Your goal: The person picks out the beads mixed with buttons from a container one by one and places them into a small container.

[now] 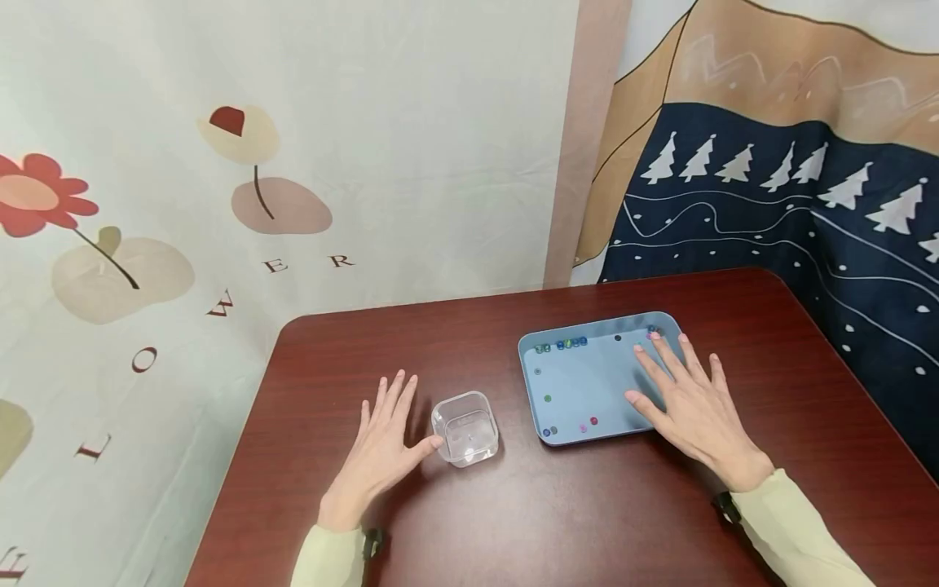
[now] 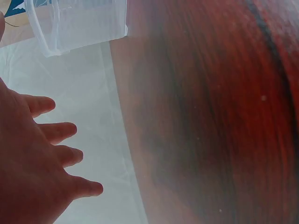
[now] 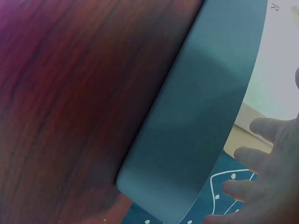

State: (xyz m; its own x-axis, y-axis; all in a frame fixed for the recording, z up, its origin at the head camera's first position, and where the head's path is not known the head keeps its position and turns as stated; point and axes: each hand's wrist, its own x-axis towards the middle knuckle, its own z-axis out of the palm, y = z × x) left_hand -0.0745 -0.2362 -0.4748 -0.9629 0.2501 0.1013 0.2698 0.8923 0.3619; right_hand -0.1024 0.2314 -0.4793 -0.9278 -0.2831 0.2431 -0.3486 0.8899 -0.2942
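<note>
A shallow blue tray [image 1: 587,391] lies on the table, with several small glassy beads [image 1: 568,344] along its far side and others scattered near its left and front edges. Over the tray's right side my right hand [image 1: 693,408] spreads its straight fingers, hiding part of the tray. To the tray's left stands a clear plastic box [image 1: 465,428]. My left hand [image 1: 381,448] is beside that box, fingers extended, the thumb close to its rim; whether they touch I cannot tell. Neither hand holds anything. In the left wrist view the box [image 2: 84,23] appears at the top.
The dark red wooden table [image 1: 513,522] has its far edge near a pale curtain [image 1: 440,147] printed with flowers and letters. A navy cloth with white trees [image 1: 734,196] hangs behind the table's right side.
</note>
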